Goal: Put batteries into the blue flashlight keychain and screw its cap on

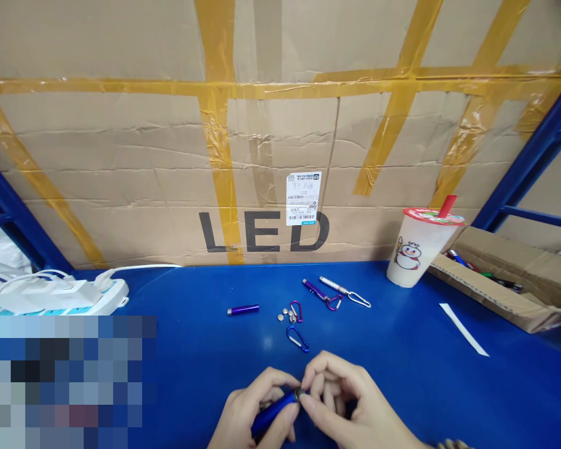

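Note:
My left hand [264, 408] is wrapped round a blue keychain flashlight [277, 411], its dark end tilted up to the right. With thumb and fingertips, my right hand [339, 399] pinches that end; any small part between the fingertips is hidden. Beyond the hands lie a blue carabiner [298, 338], a purple carabiner [297, 311] and several button cells [286, 314]. A purple flashlight tube [243, 310] rests to their left. Farther back are a purple keychain flashlight [315, 290] and a silver keychain flashlight [334, 285], each with a carabiner attached.
A drink cup [414, 249] with a red straw stands at the back right beside an open cardboard box [500, 293] of small items. A white paper strip [464, 330] lies in front. Power strips [88, 296] sit left. A large taped carton [168, 174] backs the blue table [191, 355].

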### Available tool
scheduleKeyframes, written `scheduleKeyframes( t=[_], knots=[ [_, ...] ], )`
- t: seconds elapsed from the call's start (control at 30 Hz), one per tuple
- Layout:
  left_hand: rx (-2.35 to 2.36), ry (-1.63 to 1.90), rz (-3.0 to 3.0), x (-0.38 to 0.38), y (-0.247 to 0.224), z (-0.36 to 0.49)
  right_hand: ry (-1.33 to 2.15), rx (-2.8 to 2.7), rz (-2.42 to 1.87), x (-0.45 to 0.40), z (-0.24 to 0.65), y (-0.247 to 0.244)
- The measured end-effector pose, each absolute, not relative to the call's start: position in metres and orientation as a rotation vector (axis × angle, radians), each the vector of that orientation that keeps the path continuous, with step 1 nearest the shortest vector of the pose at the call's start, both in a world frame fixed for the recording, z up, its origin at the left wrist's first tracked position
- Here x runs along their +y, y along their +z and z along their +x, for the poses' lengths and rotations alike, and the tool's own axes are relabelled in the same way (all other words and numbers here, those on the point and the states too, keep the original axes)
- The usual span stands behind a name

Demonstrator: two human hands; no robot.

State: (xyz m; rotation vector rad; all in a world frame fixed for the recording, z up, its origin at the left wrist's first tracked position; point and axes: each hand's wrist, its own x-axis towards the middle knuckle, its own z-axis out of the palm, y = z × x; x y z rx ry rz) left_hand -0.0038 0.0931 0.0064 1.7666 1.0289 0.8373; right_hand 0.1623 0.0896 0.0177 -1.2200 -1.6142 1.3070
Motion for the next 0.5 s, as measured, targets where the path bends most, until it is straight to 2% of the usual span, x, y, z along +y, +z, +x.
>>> scheduleKeyframes(
  t=[0.5],
  knots=[
    [1.026,0.822,1.751,0.0931,0.0080,-0.0046,1.246,-1.592,-1.232,0.0913,0.1648,0.0108]
  ],
)
